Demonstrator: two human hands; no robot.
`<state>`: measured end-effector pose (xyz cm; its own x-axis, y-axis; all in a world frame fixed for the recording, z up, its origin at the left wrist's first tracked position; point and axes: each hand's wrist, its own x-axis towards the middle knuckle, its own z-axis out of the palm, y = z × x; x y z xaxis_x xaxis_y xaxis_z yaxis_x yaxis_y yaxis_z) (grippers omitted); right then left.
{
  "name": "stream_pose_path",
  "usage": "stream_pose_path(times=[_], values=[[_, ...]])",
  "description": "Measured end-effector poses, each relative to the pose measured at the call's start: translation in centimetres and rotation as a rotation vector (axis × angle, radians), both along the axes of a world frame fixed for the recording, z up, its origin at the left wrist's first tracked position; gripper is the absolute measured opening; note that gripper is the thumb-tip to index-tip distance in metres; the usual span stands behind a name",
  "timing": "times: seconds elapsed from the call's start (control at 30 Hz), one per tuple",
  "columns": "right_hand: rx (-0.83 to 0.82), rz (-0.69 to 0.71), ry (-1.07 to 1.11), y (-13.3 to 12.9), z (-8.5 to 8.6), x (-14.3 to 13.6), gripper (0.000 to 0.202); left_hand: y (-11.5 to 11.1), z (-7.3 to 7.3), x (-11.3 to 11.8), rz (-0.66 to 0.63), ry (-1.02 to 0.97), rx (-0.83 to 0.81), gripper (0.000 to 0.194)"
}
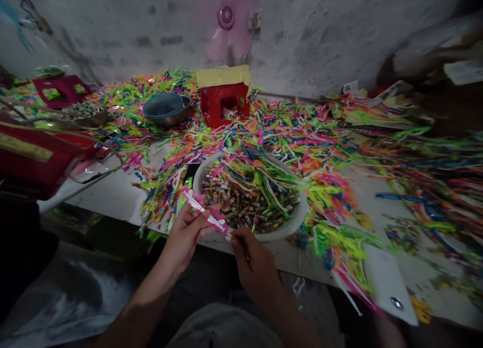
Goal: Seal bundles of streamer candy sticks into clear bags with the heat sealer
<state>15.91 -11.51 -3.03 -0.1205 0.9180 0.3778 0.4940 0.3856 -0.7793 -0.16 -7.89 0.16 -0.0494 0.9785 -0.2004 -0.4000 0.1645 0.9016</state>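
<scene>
Pink strip (216, 222) slants above the near-left rim of the basin (303, 212), left hand (184, 237) pinching its middle between thumb and fingers, right hand (257, 265) with fingertips closed at its lower end, probably so one grip steadies while the other works the tip. Short tubes (230, 198) lie inside the basin, seemingly kept there for easy reach. Loose strips (324, 137) heap beyond its far rim, likely leaving the near side free for both wrists.
</scene>
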Motion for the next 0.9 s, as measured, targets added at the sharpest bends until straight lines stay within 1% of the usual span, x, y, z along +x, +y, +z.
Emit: stream_pose_path(times=[0.13,0.33,0.43,0.6,0.77,0.9], values=[[0.014,-0.014,-0.006,0.0,0.0,-0.1,0.019,0.0,-0.1,-0.1,-0.003,-0.004,-0.007,0.042],[0.01,-0.001,0.005,0.3,-0.2,0.0,0.018,0.0,0.2,0.2,0.011,0.008,-0.015,0.045],[0.007,0.005,0.011,0.4,0.0,0.1,0.017,0.1,0.3,0.3,0.005,0.019,-0.02,0.045],[-0.019,0.042,0.007,0.7,0.4,0.2,0.017,0.6,0.3,0.5,0.002,0.02,-0.019,0.045],[-0.053,-0.005,-0.008,1.2,0.3,0.4,0.017,1.0,0.4,0.8,0.026,0.038,-0.008,0.048],[-0.085,0.006,-0.019,1.7,0.3,0.6,0.017,1.1,0.6,1.0,0.031,0.053,-0.022,0.052]])
